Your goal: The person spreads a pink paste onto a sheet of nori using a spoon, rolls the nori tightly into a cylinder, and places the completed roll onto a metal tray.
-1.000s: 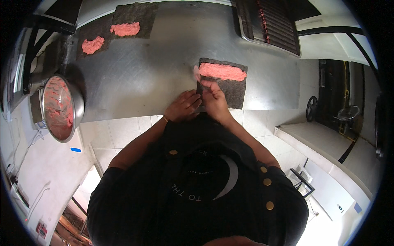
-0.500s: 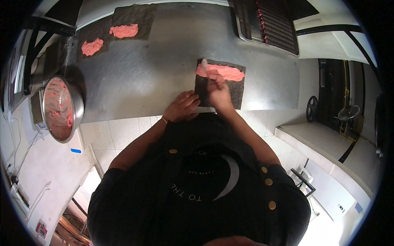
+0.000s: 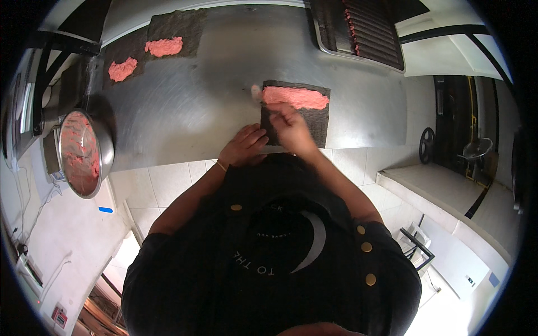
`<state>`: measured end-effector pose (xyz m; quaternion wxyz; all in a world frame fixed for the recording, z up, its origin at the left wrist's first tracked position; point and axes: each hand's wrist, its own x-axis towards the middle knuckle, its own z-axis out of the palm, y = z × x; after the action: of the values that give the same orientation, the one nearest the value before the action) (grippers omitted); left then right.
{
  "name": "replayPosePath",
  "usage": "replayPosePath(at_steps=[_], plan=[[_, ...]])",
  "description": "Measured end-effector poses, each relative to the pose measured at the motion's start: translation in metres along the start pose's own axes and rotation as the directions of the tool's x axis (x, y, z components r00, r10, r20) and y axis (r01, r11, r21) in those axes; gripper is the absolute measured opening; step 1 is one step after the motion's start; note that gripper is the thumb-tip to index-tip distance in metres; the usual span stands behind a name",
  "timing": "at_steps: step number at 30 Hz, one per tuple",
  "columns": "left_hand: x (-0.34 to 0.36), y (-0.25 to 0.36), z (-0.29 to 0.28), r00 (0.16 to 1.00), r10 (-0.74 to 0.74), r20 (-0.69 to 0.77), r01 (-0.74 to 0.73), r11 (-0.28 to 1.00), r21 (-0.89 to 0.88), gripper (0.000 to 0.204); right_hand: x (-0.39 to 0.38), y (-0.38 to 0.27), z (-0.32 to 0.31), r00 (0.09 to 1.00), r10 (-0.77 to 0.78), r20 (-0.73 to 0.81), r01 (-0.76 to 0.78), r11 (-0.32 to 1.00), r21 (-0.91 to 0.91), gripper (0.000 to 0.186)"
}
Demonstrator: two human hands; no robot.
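Observation:
A dark seaweed sheet (image 3: 314, 127) lies near the front edge of the steel table, with a band of pink paste (image 3: 300, 98) across its far part. In my right hand (image 3: 291, 126), closed over the sheet, is what looks like a spoon (image 3: 256, 93); its rounded head sticks out past the sheet's left edge and is slightly blurred. My left hand (image 3: 244, 145) rests with its fingers stretched out at the sheet's near left edge, apparently holding nothing. The spoon's handle is mostly hidden by my right fingers.
Two more seaweed sheets (image 3: 188, 23) with pink paste lumps (image 3: 164, 47) lie at the far left. A metal bowl (image 3: 106, 151) smeared with paste stands left. At the far right, a metal tray (image 3: 358, 57) holds several dark rolls (image 3: 378, 33). The steel table (image 3: 179, 106) has a front edge close to me.
My right hand has moved slightly left, and the spoon's head has gone from over the paste's left end to beyond the sheet's left edge. My left hand stays by the sheet.

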<state>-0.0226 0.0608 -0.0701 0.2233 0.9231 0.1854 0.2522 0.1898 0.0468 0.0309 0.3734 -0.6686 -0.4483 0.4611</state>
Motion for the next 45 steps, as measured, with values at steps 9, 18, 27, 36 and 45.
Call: replayPosePath(at_steps=[9, 18, 27, 36, 45], plan=[[0.012, 0.016, -0.011, 0.995, -0.097, 0.016, 0.096, 0.994, 0.048, 0.061, 0.002, -0.06, -0.169, 0.987, -0.161, 0.013, 0.131, 0.747, -0.651, 0.021], [0.053, 0.065, 0.002, 0.906, -0.318, -0.28, 0.349, 0.935, 0.068, 0.052, 0.077, -0.086, -0.155, 0.734, -0.204, 0.648, 0.679, 0.232, -0.696, 0.035], [0.12, 0.138, 0.045, 0.518, -0.751, -0.41, 0.853, 0.488, 0.183, 0.066, 0.124, -0.053, -0.234, 0.422, -0.022, 0.906, 0.883, 0.237, -0.405, 0.025], [0.128, 0.16, 0.052, 0.211, -0.908, -0.363, 0.958, 0.117, 0.263, 0.077, 0.198, -0.08, -0.161, 0.067, -0.293, 0.954, 0.998, 0.005, -0.069, 0.026], [0.151, 0.169, 0.049, 0.002, -0.965, -0.263, 0.969, -0.064, 0.239, 0.076, 0.187, -0.095, -0.094, -0.111, -0.077, 0.991, 0.992, -0.065, 0.106, 0.025]])
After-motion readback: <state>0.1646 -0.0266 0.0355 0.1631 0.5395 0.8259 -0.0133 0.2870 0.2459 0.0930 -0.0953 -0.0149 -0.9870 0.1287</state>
